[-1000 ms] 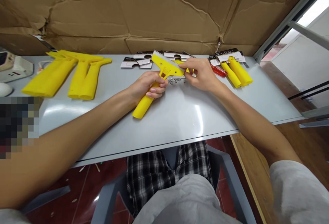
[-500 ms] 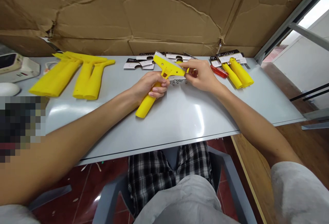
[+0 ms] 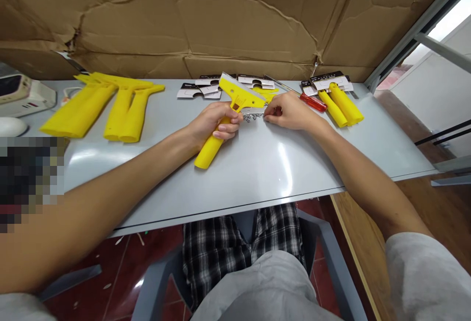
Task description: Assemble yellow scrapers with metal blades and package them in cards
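My left hand is wrapped round the handle of a yellow scraper, whose wide head tilts up to the right with a pale metal blade along its top edge. Just right of the head, my right hand is at the small screws scattered on the table. Its thumb and fingertips are pinched together; whatever may be between them is too small to make out. Behind that hand lies a screwdriver with a red handle, its shaft pointing to the back left.
More yellow scraper handles lie at the left and the right. Black-and-white cards rest along the back, by a cardboard wall. A white device stands at the far left of the grey table.
My right hand has left the scraper's head and moved down to the screws on the table. My left hand holds the scraper in nearly the same place.
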`<state>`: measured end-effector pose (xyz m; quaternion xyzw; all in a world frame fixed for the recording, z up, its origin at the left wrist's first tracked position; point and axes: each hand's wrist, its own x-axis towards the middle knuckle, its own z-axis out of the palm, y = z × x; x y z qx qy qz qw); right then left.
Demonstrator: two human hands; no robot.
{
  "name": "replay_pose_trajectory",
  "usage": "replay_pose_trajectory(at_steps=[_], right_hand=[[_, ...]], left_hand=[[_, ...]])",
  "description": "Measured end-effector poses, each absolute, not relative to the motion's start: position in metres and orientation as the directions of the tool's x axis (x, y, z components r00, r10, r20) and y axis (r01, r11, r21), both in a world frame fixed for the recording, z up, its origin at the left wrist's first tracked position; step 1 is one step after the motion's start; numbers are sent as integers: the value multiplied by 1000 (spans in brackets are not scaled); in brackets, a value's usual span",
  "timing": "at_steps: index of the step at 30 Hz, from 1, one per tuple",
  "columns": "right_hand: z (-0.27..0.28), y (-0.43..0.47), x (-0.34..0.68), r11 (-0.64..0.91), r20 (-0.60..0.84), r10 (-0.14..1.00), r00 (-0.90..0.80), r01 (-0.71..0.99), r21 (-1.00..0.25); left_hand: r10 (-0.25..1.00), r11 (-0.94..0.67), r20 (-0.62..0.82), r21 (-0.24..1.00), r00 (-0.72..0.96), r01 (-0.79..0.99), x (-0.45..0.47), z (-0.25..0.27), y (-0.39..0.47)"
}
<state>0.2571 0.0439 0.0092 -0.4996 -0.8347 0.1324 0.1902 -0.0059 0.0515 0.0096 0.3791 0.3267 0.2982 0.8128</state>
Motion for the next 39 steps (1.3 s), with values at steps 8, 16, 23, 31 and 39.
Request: replay_pose_trajectory(at_steps=[8, 16, 23, 31, 39], right_hand=[[5, 51, 263, 478, 155, 876, -456, 783, -399], [3, 58, 268, 518, 492, 837, -240, 636, -572], [-3, 51, 246, 557, 501, 828, -252, 272, -785], [-7, 48, 240, 532, 460, 843, -279, 304, -790], [-6, 43, 235, 522, 463, 853, -242, 379, -764]], left_hand=[[723, 551, -311, 798, 617, -243, -7, 9, 53], [732, 523, -305, 824, 609, -216, -6, 12, 52], [756, 479, -296, 858, 583, -185, -4, 15, 48], [756, 444, -258, 878, 601, -181, -4, 13, 48], [762, 394, -211, 902, 612, -179, -6, 11, 49]])
